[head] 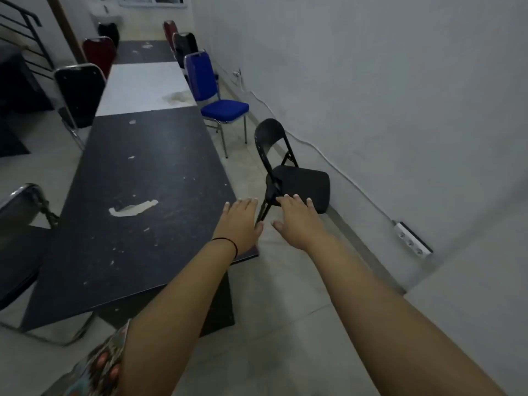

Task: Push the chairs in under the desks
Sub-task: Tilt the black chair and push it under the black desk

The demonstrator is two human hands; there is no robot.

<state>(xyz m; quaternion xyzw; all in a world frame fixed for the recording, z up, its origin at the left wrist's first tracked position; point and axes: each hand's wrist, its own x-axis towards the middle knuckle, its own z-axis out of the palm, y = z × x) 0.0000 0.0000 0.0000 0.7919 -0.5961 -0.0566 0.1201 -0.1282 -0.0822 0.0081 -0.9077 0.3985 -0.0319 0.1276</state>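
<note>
Grey walls and pale floor tiles (285, 324) close round a long run of desks: a scuffed dark desk (143, 195) nearest me, a white desk (144, 87) butted against its far end, another dark one beyond that. Both my arms are stretched forward, palms down. My left hand (238, 224) is spread flat with the fingers loosely apart, holding nothing, hovering at the near right corner of the dark desk; whether it touches the top I cannot tell. A thin black band (228, 242) circles that wrist. My right hand (295, 221) is likewise opened out and empty, fingers (297, 200) reaching toward the near edge of the black folding chair (298, 184); contact is unclear. That chair stands out in the aisle between desk and right wall, turned askew, seat not under the desk. Further along the same side a blue chair (217, 101) also sits pulled out, its seat clear of the white desk. A white cable (328, 155) runs along the wall base to a power strip (411, 238) on the floor. Floor between the desk edge and wall is a narrow lane, partly taken by the folding chair. Chairs along the left side sit close against the desks.
</note>
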